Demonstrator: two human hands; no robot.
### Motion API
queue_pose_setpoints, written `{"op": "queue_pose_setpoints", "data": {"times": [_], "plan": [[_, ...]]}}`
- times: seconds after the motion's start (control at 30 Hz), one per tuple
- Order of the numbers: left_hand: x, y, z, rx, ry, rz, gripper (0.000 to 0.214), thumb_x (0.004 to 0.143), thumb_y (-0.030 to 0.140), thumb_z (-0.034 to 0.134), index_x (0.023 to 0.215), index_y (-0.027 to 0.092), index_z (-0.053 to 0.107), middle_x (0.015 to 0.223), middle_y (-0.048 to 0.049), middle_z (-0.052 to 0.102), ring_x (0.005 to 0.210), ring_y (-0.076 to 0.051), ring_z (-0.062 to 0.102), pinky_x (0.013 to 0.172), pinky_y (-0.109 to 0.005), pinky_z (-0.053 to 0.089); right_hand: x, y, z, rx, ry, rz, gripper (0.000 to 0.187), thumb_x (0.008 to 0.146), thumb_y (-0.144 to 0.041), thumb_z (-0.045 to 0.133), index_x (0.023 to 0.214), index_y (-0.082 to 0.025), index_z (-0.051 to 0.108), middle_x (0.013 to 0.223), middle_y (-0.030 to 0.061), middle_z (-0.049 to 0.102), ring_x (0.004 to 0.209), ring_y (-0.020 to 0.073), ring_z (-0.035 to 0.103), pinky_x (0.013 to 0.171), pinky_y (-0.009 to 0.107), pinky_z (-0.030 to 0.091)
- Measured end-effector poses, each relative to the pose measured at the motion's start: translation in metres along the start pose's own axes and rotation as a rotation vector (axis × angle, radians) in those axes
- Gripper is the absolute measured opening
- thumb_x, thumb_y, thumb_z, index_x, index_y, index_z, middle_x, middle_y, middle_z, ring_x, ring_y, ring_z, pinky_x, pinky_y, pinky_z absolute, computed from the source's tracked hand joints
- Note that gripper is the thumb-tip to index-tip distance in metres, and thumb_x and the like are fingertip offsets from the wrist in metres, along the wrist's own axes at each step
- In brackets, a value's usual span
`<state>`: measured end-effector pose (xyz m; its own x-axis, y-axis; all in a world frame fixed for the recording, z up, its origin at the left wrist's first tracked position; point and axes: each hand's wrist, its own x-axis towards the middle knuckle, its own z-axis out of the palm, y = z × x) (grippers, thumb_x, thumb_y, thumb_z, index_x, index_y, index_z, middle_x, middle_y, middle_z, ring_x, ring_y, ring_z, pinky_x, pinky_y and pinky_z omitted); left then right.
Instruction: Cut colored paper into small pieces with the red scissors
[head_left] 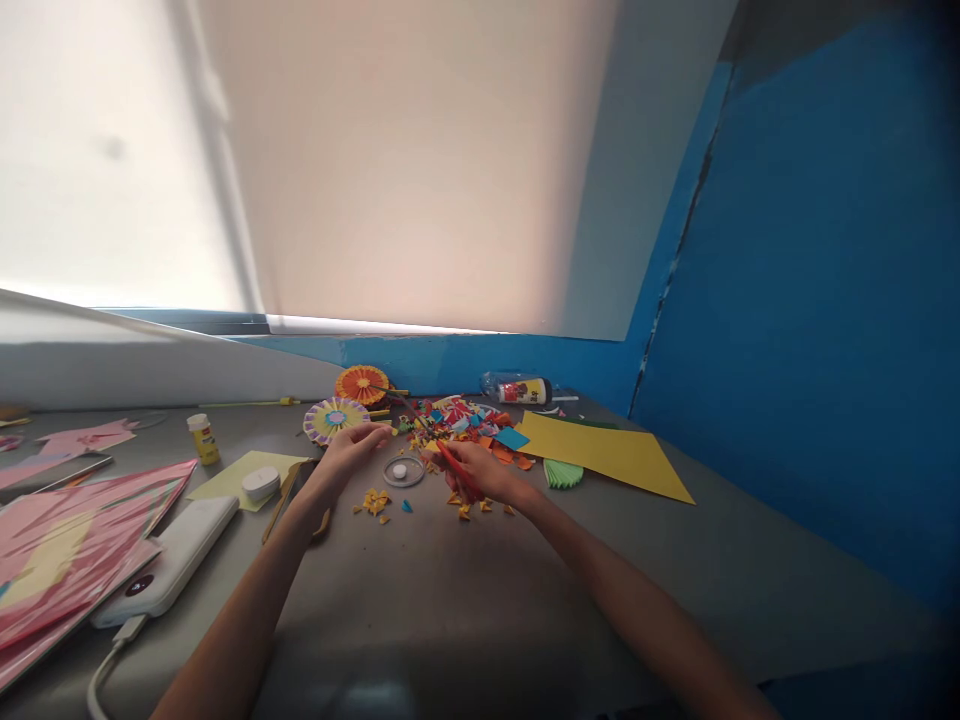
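Observation:
Red-handled scissors [459, 472] are gripped in my right hand [484, 470], with their blades pointing away over the paper scraps. My left hand [352, 450] is closed in a pinch to the left of them; whatever sits between its fingertips is too small to make out. Between the hands lies a clear round ring [388, 470] with a small white piece [400, 471] in its middle. A heap of coloured paper scraps [457, 415] lies just beyond my hands. Small orange-yellow clippings [376, 502] are scattered on the table nearer to me.
Behind my left hand are a purple-yellow paper rosette [335, 420] and an orange one [362, 384]. To the right lie a yellow sheet [607, 452], a green pleated fan [562, 474] and a bottle [523, 390]. Leftward are a glue bottle [202, 440] and white power bank [172, 560].

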<state>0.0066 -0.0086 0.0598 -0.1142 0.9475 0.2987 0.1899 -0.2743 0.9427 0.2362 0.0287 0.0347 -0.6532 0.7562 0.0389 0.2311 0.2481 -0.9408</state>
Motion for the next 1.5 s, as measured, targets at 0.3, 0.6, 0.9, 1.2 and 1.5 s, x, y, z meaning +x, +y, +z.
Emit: {"op": "queue_pose_setpoints", "data": {"times": [0.3, 0.6, 0.9, 1.2, 1.5], "plan": [[0.005, -0.033, -0.022, 0.569, -0.174, 0.004, 0.016, 0.054, 0.033, 0.070, 0.050, 0.019, 0.062, 0.050, 0.0010, 0.058, 0.051, -0.014, 0.049, 0.048, -0.021, 0.028, 0.004, -0.001, -0.010, -0.040, 0.216, -0.060, 0.039, 0.088, -0.053, 0.043, 0.100, -0.017, 0.053, 0.062, -0.0001, 0.057, 0.045, 0.0105, 0.052, 0.039, 0.021, 0.040], [-0.007, -0.030, 0.037, 0.413, -0.410, 0.356, 0.022, 0.080, 0.033, 0.055, 0.087, 0.022, 0.073, 0.085, -0.0087, 0.068, 0.078, -0.021, 0.061, 0.070, -0.026, 0.044, 0.007, 0.000, -0.012, -0.076, 0.298, -0.160, 0.041, 0.085, -0.057, 0.046, 0.095, -0.019, 0.056, 0.059, -0.0013, 0.052, 0.045, 0.0120, 0.050, 0.040, 0.023, 0.037], [-0.012, -0.064, 0.082, 0.642, -0.499, 0.419, 0.018, 0.078, 0.018, 0.058, 0.089, 0.020, 0.072, 0.086, -0.0081, 0.066, 0.075, -0.019, 0.061, 0.072, -0.028, 0.045, 0.010, -0.003, -0.011, -0.261, 0.350, -0.133, 0.035, 0.084, -0.053, 0.046, 0.082, -0.019, 0.054, 0.061, 0.0001, 0.051, 0.053, 0.0141, 0.049, 0.046, 0.024, 0.037], [-0.005, -0.074, 0.077, 0.491, -0.572, 0.324, 0.014, 0.077, 0.025, 0.060, 0.080, 0.018, 0.072, 0.080, -0.0075, 0.071, 0.074, -0.020, 0.065, 0.070, -0.029, 0.047, 0.009, -0.003, -0.008, -0.248, 0.349, -0.156, 0.036, 0.084, -0.055, 0.047, 0.075, -0.020, 0.048, 0.057, -0.0016, 0.049, 0.047, 0.0119, 0.048, 0.040, 0.022, 0.033], [-0.008, -0.044, 0.056, 0.215, -0.176, 0.240, 0.017, 0.078, 0.033, 0.059, 0.086, 0.018, 0.063, 0.082, -0.0059, 0.069, 0.069, -0.018, 0.066, 0.059, -0.024, 0.047, 0.008, -0.004, 0.004, 0.025, 0.246, -0.093, 0.040, 0.077, -0.054, 0.061, 0.091, -0.017, 0.054, 0.075, 0.0034, 0.062, 0.058, 0.0154, 0.062, 0.048, 0.024, 0.050]]}}
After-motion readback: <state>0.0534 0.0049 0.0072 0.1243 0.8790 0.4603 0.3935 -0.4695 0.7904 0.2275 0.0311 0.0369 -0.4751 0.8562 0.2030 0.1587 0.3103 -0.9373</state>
